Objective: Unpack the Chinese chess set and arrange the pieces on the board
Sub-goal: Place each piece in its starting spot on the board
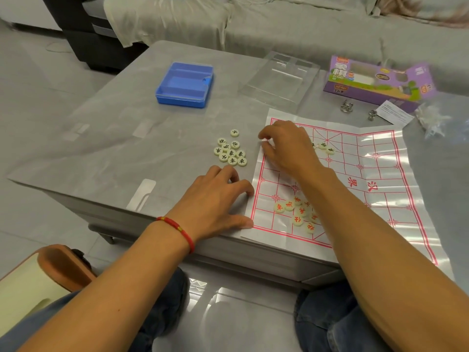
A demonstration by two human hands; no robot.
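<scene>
Board (355, 174): lying flat on the table (127, 123), its near edge hanging over the table's edge.
Blue box (184, 85): sitting far back on the table, well apart from the board.
Right hand (284, 146): reaching over the board's far left corner, fingers curling down; I cannot tell if it is pinching a piece.
Left hand (218, 196): resting open, fingertips touching the board's left edge.
Black pieces (231, 151): bunching on the table just left of the board.
Red pieces (297, 212): piling on the board's near side.

Loose pieces (230, 150) left of board (380, 189); case (184, 85) behind.
</scene>
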